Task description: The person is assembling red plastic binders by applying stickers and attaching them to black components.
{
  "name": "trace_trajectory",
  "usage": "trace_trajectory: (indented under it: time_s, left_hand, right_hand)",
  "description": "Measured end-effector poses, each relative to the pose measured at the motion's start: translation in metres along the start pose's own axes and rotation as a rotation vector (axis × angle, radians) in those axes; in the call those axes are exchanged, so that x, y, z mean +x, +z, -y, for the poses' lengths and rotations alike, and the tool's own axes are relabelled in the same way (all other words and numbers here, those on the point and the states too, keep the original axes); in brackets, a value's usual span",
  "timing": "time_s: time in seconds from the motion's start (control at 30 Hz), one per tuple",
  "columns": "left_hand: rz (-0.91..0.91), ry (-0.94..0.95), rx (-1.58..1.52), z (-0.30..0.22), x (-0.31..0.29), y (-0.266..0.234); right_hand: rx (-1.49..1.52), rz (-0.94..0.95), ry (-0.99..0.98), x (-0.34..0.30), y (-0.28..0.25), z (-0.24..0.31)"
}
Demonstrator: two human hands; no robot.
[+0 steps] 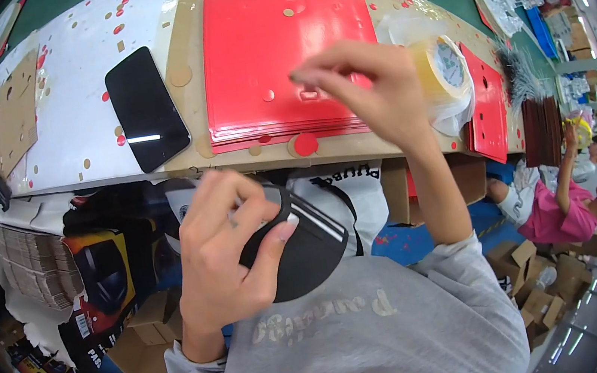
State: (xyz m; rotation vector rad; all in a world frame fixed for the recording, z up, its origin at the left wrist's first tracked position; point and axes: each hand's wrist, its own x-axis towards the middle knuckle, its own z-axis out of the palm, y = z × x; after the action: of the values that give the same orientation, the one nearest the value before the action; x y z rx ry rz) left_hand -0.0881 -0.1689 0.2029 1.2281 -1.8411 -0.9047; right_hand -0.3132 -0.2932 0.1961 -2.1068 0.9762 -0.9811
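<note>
Over a stack of glossy red sheets (251, 57) on the table, my right hand (384, 88) is raised, thumb and index finger brought close together. Motion blurs its fingertips, and anything between them is too small to make out. Below the table's near edge, my left hand (220, 253) is curled, with the thumb near the bent index finger. Whether it holds something cannot be seen. Behind its fingers shows a black rounded thing with white stripes (303, 250). A few small red and brown discs lie on and beside the sheets.
A black smartphone (146, 108) lies left of the stack. Clear tape rolls (442, 73) stand to its right, beside more red pieces (484, 98). Under the table are cardboard boxes (449, 185) and a white printed bag (360, 197). A person in pink (562, 212) is at the right.
</note>
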Motion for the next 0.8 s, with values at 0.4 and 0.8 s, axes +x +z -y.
trace_trajectory:
  time_s: [0.4, 0.8]
  left_hand:
    - [-0.133, 0.025, 0.184, 0.047, 0.028, 0.034]
    - [-0.174, 0.045, 0.140, 0.058, 0.029, 0.036]
  right_hand:
    - [-0.435, 0.120, -0.538, 0.045, 0.030, -0.065]
    - [-0.556, 0.289, -0.673, 0.043, 0.019, -0.068]
